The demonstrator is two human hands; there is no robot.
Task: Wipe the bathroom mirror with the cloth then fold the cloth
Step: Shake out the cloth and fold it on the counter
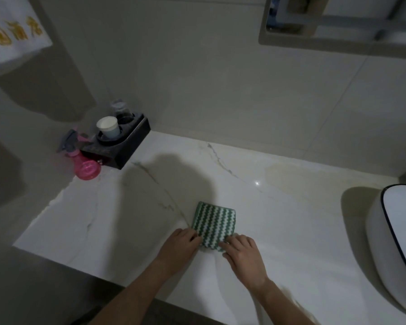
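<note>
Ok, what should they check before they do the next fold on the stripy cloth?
1. Cloth lies flat on the counter: ok.
2. Left hand on the near left corner: ok.
3. Right hand on the near right corner: ok.
4. Folded edges line up: cannot tell, hands cover the near edge.
5. Spray bottle and sink well apart from the cloth: ok.
6. Mirror wiped clean: cannot tell.

We see: cloth green/white zigzag stripes, counter white marble with grey veins, spray bottle pink, cup white, holder black, basin white, dark rim.
</note>
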